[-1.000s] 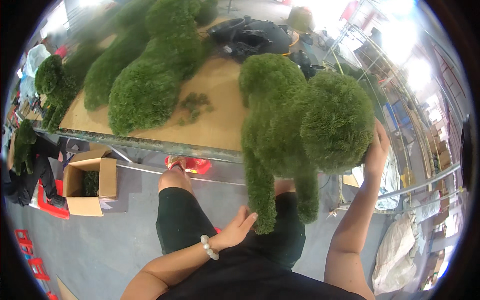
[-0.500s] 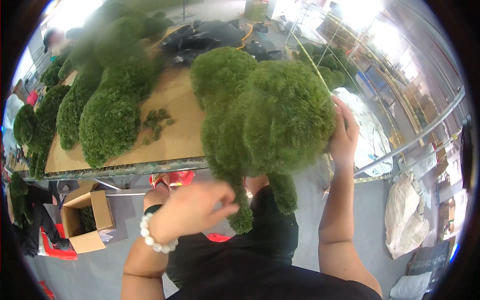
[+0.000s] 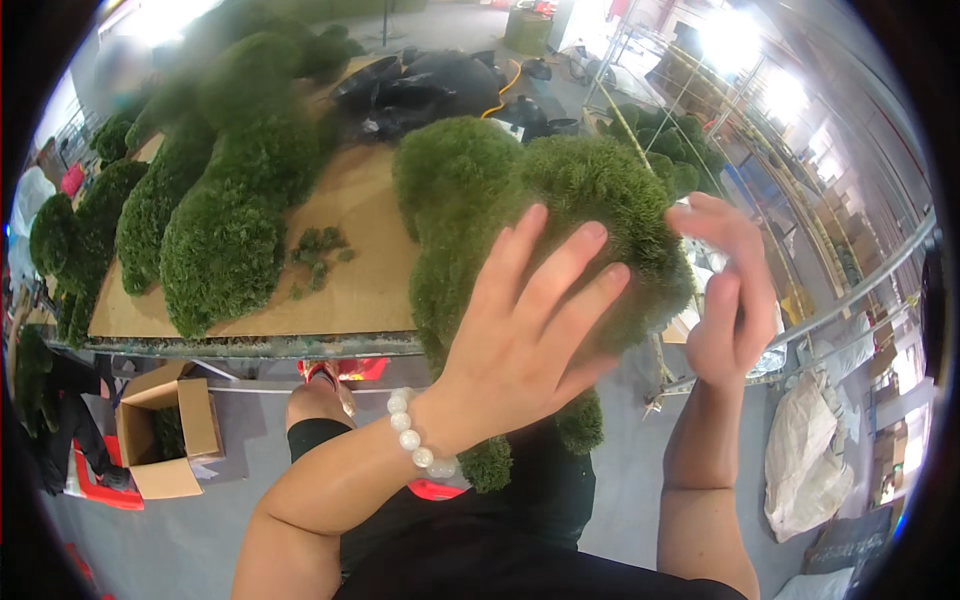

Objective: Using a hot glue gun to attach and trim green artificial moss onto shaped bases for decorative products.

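Note:
A green artificial-grass topiary figure [image 3: 450, 190], with rounded lobes and two stubby legs hanging over the table's front edge, stands right in front of me. My left hand [image 3: 530, 320], with a white bead bracelet at the wrist, lies spread over the near face of its large rounded part, fingers apart. At the right side of that part is my right hand [image 3: 735, 285], slightly blurred. Its fingers are bent with a gap between them and the thumb, and nothing shows in it. Whether its fingertips touch the turf cannot be made out.
More topiary figures [image 3: 225, 240] crowd the left of the brown tabletop [image 3: 370, 250], beside small green tufts [image 3: 320, 250]. Black plastic [image 3: 430, 90] lies behind. An open cardboard box [image 3: 170, 430] sits on the floor at left. Metal rails [image 3: 850, 295] and a white sack [image 3: 810, 450] are at right.
My left hand has risen from beside the hanging legs onto the figure's face, its fingers spreading. My right hand has drawn slightly right from the figure's side.

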Motion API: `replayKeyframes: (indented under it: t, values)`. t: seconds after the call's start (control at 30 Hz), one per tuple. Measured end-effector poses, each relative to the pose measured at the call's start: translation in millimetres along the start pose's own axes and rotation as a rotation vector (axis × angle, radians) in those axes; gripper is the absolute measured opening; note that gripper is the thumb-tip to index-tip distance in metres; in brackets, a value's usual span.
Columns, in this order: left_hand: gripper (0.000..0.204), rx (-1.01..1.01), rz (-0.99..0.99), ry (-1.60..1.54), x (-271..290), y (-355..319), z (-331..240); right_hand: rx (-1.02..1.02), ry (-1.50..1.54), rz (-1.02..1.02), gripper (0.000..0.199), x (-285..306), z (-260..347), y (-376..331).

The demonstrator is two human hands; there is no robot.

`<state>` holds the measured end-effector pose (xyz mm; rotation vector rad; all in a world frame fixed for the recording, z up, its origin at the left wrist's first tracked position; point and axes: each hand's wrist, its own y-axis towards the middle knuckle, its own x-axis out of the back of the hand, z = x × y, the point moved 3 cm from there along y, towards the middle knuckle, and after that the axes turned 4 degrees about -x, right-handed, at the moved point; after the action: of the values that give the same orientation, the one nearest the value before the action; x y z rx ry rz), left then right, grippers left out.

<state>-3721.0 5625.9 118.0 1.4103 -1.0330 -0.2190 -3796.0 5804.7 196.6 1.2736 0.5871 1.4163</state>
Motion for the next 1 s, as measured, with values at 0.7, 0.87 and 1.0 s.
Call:
replayKeyframes:
  t: [0.7, 0.87, 1.0]
  values:
    - [0.078, 0.039, -0.089, 0.052, -1, -3, 8, 0.114, 0.172, 0.201, 0.045, -45, -31, 10]
    - [0.079, 0.053, -0.04, -0.014, 10, 4, 9, 0.059, 0.181, 0.247, 0.051, -44, -26, 16]
    - [0.081, 0.06, -0.03, -0.015, 13, 3, 4, 0.404, -0.096, 0.355, 0.051, -36, 7, 31]
